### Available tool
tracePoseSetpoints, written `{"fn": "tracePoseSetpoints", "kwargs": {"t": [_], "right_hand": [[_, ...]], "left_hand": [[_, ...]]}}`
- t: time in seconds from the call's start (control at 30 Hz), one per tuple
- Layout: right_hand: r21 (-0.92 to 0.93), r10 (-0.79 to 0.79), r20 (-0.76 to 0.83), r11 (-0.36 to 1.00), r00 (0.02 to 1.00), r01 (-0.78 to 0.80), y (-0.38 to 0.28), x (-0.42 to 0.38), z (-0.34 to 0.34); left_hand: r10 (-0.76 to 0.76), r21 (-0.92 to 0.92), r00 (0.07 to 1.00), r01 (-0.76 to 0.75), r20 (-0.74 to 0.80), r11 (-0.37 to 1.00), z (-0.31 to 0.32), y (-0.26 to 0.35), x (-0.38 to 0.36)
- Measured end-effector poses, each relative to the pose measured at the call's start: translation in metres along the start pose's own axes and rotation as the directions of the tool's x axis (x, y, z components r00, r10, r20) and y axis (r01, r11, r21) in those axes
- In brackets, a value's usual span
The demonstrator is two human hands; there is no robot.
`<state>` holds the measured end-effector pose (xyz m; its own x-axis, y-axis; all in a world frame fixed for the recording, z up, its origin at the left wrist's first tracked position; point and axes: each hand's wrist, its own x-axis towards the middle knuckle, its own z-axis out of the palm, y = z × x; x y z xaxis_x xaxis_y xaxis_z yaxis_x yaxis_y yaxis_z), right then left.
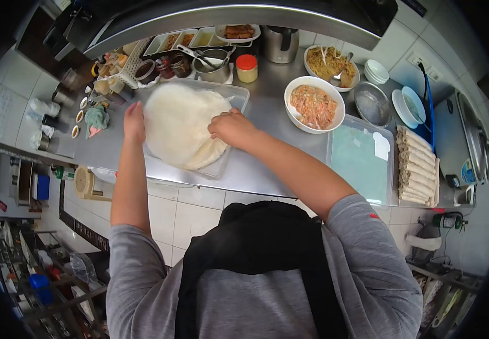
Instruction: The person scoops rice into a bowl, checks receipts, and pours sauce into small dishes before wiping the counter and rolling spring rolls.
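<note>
Pressing down, your right hand (232, 127) pinches the near edge of the stacked spring-roll wrappers (179, 124) while your left hand (134, 121) lies flat, steadying their far side in the clear tray (239, 96). Beyond your right hand waits the filling bowl (314, 105).

My left hand (134, 121) rests at the left edge of the wrappers (179, 124) in the tray (239, 93), my right hand (232, 127) on their right; the filling bowl (314, 105) stands further right, rolls (417, 165) beyond
</note>
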<state>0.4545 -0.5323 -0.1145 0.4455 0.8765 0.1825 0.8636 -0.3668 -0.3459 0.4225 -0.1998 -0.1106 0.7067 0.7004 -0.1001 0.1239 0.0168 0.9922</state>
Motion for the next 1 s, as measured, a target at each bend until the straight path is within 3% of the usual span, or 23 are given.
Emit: {"fn": "tracePoseSetpoints", "kwargs": {"t": [0.03,0.07,0.1,0.13,0.2,0.3,0.37,0.4,0.5,0.53,0.6,0.63,0.7,0.73,0.77,0.8,0.83,0.9,0.93,0.97,1.0], "right_hand": [[0.001,0.020,-0.009,1.000,1.000,-0.020,-0.005,-0.004,-0.008],[0.046,0.025,-0.113,0.999,0.993,-0.020,-0.015,-0.013,-0.021],[0.085,0.039,-0.217,0.996,0.975,-0.021,-0.025,-0.023,-0.036],[0.082,0.074,-0.225,0.995,0.971,-0.057,-0.033,-0.036,-0.053],[0.141,0.016,-0.588,0.987,0.808,0.082,-0.052,-0.072,-0.088],[0.091,0.109,-0.670,0.994,0.734,-0.065,-0.062,-0.139,-0.134],[0.046,0.120,-0.723,0.991,0.681,-0.125,-0.063,-0.183,-0.161],[0.078,0.218,-0.696,0.970,0.685,-0.230,-0.068,-0.203,-0.180],[0.083,0.389,-0.609,0.898,0.691,-0.432,-0.048,-0.257,-0.210],[0.055,0.455,-0.552,0.856,0.699,-0.514,-0.034,-0.271,-0.217],[-0.019,0.510,-0.424,0.821,0.748,-0.571,0.018,-0.298,-0.219],[-0.010,0.488,-0.405,0.843,0.774,-0.537,0.064,-0.320,-0.209],[-0.004,0.471,-0.383,0.859,0.795,-0.511,0.118,-0.354,-0.182],[-0.062,0.493,-0.502,0.799,0.710,-0.599,0.132,-0.367,-0.171],[-0.105,0.490,-0.616,0.725,0.617,-0.681,0.144,-0.379,-0.162],[-0.087,0.506,-0.648,0.693,0.569,-0.716,0.150,-0.391,-0.152],[-0.083,0.511,-0.646,0.692,0.567,-0.717,0.151,-0.403,-0.137],[0.228,0.741,-0.601,0.518,0.300,-0.824,0.141,-0.425,-0.101],[0.214,0.793,-0.545,0.445,0.272,-0.869,0.127,-0.432,-0.080],[0.192,0.839,-0.489,0.372,0.240,-0.908,0.112,-0.436,-0.058],[0.090,0.790,-0.527,0.417,0.312,-0.905,0.104,-0.444,-0.035]], "left_hand": [[0.271,0.343,0.961,-0.236,-0.058,0.909,0.004,-0.005,-0.016],[0.531,0.638,0.847,-0.402,-0.012,0.657,0.019,0.009,-0.061],[0.565,0.483,0.784,-0.610,0.256,0.628,0.026,0.012,-0.090],[0.590,0.266,0.638,-0.757,0.495,0.596,0.033,0.015,-0.120],[0.352,0.102,0.535,-0.645,0.769,0.758,0.060,0.055,-0.212],[0.360,0.084,0.415,-0.744,0.836,0.663,0.091,0.073,-0.273],[0.257,-0.056,0.449,-0.413,0.856,0.909,0.113,0.057,-0.286],[0.271,-0.143,0.432,-0.306,0.860,0.941,0.131,0.058,-0.299],[0.120,-0.108,0.218,-0.068,0.969,0.992,0.184,0.056,-0.332],[0.121,-0.111,0.206,-0.063,0.971,0.992,0.207,0.048,-0.340],[-0.122,0.129,0.095,-0.076,0.988,0.989,0.258,0.027,-0.347],[-0.117,0.124,0.082,-0.076,0.990,0.989,0.282,0.010,-0.347],[-0.196,0.170,0.196,0.144,0.961,0.975,0.324,-0.030,-0.352],[-0.197,0.170,0.189,0.149,0.962,0.974,0.335,-0.047,-0.358],[0.153,-0.002,0.454,-0.315,0.878,0.949,0.345,-0.061,-0.363],[0.550,-0.021,0.492,-0.732,0.675,0.681,0.353,-0.062,-0.369],[0.546,-0.018,0.493,-0.731,0.678,0.682,0.357,-0.065,-0.375],[0.471,-0.291,-0.027,-0.817,0.882,0.498,0.360,-0.056,-0.390],[0.350,-0.332,-0.160,-0.793,0.923,0.511,0.371,-0.065,-0.396],[0.347,-0.323,-0.151,-0.795,0.926,0.513,0.380,-0.071,-0.402],[0.353,-0.304,-0.180,-0.891,0.918,0.336,0.389,-0.076,-0.409]]}}
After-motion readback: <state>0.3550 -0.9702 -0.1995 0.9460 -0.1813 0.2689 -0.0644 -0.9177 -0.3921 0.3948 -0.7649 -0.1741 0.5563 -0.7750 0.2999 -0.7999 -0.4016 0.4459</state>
